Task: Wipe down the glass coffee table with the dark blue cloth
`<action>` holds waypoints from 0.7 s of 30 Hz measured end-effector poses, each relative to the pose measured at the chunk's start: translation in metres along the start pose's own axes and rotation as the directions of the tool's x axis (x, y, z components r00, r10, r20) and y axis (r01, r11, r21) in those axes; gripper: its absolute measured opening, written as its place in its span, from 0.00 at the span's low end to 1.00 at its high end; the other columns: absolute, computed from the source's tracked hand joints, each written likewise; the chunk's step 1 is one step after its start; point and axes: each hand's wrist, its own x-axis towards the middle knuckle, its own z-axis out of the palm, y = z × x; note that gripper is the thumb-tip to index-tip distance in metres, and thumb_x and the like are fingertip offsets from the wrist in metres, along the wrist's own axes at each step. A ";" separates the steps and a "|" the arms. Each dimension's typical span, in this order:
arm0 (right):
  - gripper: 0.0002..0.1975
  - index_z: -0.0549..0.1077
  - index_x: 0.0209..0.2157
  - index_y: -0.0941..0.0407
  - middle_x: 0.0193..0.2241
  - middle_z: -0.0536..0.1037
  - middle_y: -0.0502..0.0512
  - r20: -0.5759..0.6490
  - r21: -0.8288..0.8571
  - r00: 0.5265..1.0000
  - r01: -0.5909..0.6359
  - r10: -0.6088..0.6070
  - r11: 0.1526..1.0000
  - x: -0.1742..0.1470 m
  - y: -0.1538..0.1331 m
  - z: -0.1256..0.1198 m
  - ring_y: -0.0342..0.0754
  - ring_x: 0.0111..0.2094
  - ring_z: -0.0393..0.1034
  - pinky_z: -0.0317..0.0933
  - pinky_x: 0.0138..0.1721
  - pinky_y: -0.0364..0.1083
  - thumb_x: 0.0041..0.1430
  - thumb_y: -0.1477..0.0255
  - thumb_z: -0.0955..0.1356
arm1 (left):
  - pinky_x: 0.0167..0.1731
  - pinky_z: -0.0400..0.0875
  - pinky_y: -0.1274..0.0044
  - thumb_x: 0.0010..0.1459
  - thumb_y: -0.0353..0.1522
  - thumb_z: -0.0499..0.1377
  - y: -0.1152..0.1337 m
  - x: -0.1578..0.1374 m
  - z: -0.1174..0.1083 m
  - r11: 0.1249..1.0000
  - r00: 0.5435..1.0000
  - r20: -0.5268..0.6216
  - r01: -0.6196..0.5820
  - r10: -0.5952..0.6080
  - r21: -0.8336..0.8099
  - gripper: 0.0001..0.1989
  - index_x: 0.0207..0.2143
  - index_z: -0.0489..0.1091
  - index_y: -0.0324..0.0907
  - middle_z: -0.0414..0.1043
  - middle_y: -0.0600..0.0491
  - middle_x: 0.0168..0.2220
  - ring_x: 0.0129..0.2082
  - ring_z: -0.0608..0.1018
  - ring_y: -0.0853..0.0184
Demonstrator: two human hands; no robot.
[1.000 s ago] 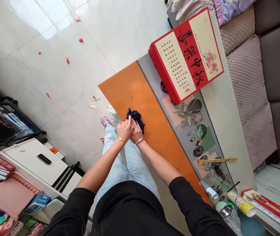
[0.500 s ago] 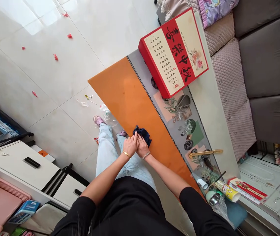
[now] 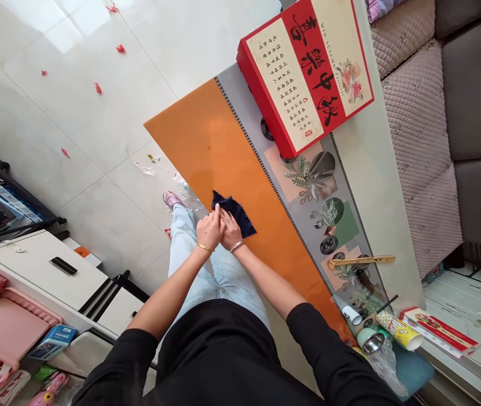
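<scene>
A dark navy cloth [image 3: 242, 217] lies spread on the orange strip of the tabletop [image 3: 223, 146], close to its near edge. My left hand [image 3: 210, 230] is at the cloth's near left corner, index finger extended and the other fingers curled in on the edge. Beside it, touching it, my right hand [image 3: 230, 230] rests flat with its fingers stretched over the cloth. Part of the cloth is hidden under the fingers. Each wrist has a bracelet.
A red and cream gift box [image 3: 303, 79] stands on the patterned runner. Wooden tongs [image 3: 362, 261], a white cup [image 3: 351, 316], a metal-lined bowl [image 3: 370, 341] and a yellow snack tub [image 3: 401, 332] sit farther right. A sofa [image 3: 418, 129] is behind; wrappers [image 3: 155, 162] litter the floor.
Both hands have shifted left along the near table edge with the cloth. The cloth, bunched before, now lies flatter and wider. The view has shifted slightly.
</scene>
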 end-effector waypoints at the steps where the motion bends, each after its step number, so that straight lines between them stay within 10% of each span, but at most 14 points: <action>1: 0.26 0.61 0.66 0.61 0.65 0.65 0.60 0.006 0.001 1.000 -0.002 0.002 1.000 -0.016 0.006 -0.002 0.49 0.69 0.55 0.54 0.69 0.56 0.69 0.76 0.55 | 0.40 0.64 0.72 0.69 0.37 0.43 0.008 -0.009 0.008 1.000 1.000 0.017 -0.023 0.023 -0.010 0.30 0.70 0.50 0.37 0.75 0.43 0.44 0.44 0.75 0.60; 9: 0.27 0.63 0.66 0.61 0.65 0.64 0.65 0.098 -0.029 0.994 0.047 -0.044 0.999 -0.114 0.042 -0.026 0.54 0.68 0.55 0.57 0.67 0.58 0.67 0.71 0.58 | 0.39 0.64 0.72 0.70 0.40 0.43 0.056 -0.065 0.057 0.988 0.991 0.080 -0.094 0.104 -0.121 0.30 0.70 0.53 0.39 0.77 0.44 0.41 0.42 0.76 0.60; 21: 0.25 0.63 0.65 0.59 0.63 0.68 0.60 0.048 -0.051 0.998 -0.031 0.033 0.998 -0.074 0.031 -0.013 0.52 0.67 0.57 0.53 0.68 0.56 0.69 0.72 0.58 | 0.36 0.62 0.74 0.71 0.41 0.43 0.015 -0.062 0.068 0.983 0.988 -0.103 0.097 -0.114 -0.159 0.22 0.49 0.74 0.44 0.77 0.47 0.37 0.38 0.76 0.63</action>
